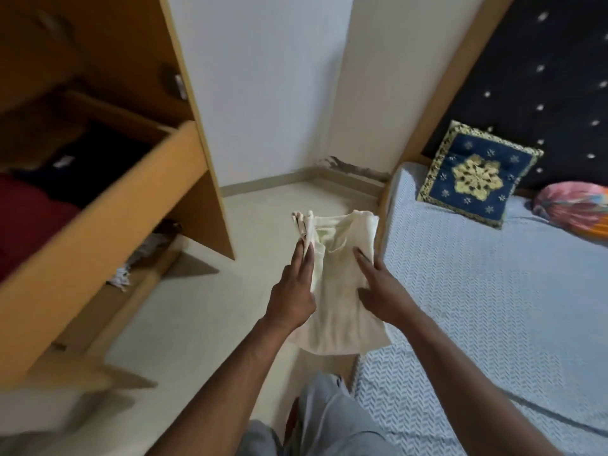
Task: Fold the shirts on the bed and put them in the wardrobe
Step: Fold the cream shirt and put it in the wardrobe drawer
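A folded cream shirt (pixel 339 291) hangs in the air over the floor, between the bed (pixel 477 307) and the wardrobe (pixel 108 60). My left hand (pixel 292 297) holds its left edge, fingers stretched along the fold and thumb hidden under the cloth. My right hand (pixel 381 294) holds the right side, with index finger and thumb lying on top of the fabric. The shirt's neckline points away from me. An open wardrobe drawer (pixel 115 225) at left holds a red garment (pixel 29 218) and a dark garment (pixel 92 172).
A lower drawer (pixel 144 278) stands open with a white patterned cloth (pixel 138 258) in it. On the light blue bed cover lie a blue and gold cushion (pixel 477 176) and a pink-orange bundle (pixel 575 205). Pale floor runs between wardrobe and bed.
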